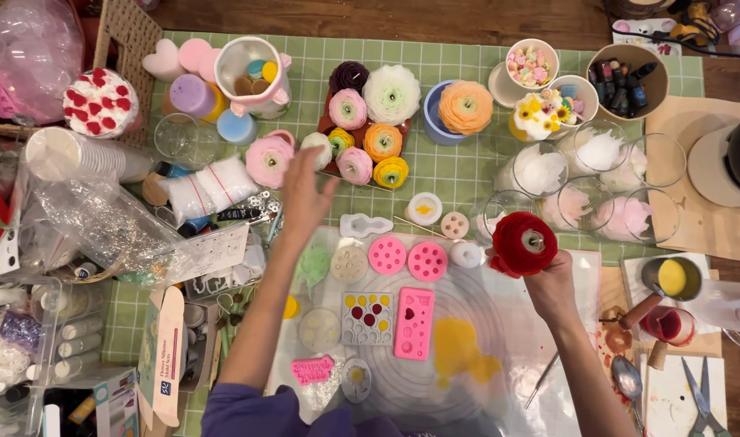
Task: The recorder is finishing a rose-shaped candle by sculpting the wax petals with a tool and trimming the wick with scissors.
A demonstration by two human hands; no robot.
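Fingers (315,168) of the left hand (305,198) are spread and loose, holding nothing, raised over the tabletop (451,174) just short of a pink wax flower (269,159) and a small white bud (316,148). Beyond them sits a cluster of flowers (370,121) in purple, white, orange, pink and yellow. Below that hand lie round pink silicone moulds (406,259) and a rectangular pink mould (414,322) on a clear mat (499,324). The right hand (548,283) is closed around the base of a red flower (524,241), gripping it upright. Beyond it stand clear glass cups (597,174) holding white and pale pink petals. Farther off, a paper cup (627,79) holds small dark bottles and a bowl (532,63) holds pastel shapes. To its right, a metal cup (672,277) holds yellow wax
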